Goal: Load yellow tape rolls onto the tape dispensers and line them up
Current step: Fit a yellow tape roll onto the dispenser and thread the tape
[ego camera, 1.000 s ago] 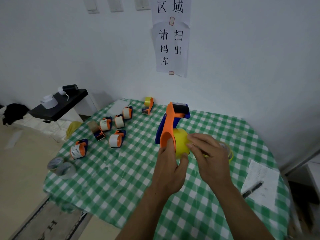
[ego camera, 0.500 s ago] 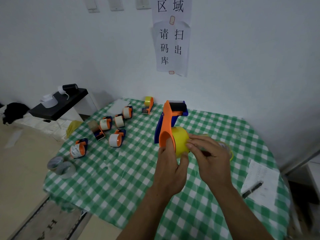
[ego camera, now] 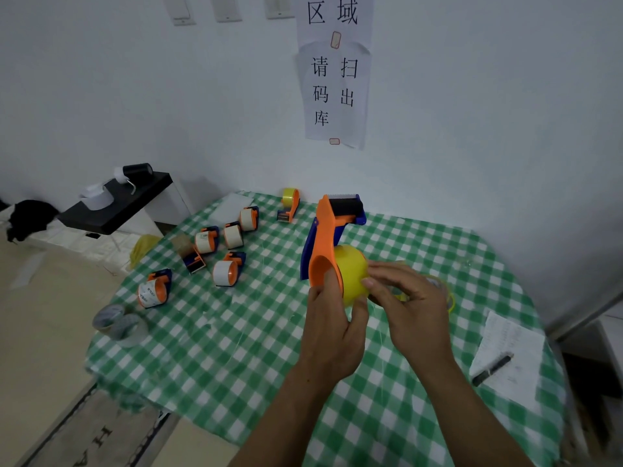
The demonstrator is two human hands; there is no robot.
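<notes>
Yellow tape roll point(ego camera: 354, 274) sits mid-frame on the orange dispenser point(ego camera: 323, 237), gripped by the left hand point(ego camera: 333, 326); the right hand point(ego camera: 409, 306) pinches the roll. One loaded dispenser point(ego camera: 290, 204) stands upper centre; lining up remains.

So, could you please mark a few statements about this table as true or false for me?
1. The left hand grips the orange dispenser. True.
2. The roll on that dispenser is white. False: it is yellow.
3. A pen lies on the paper. True.
4. The tablecloth is checked red and white. False: it is green and white.
</notes>
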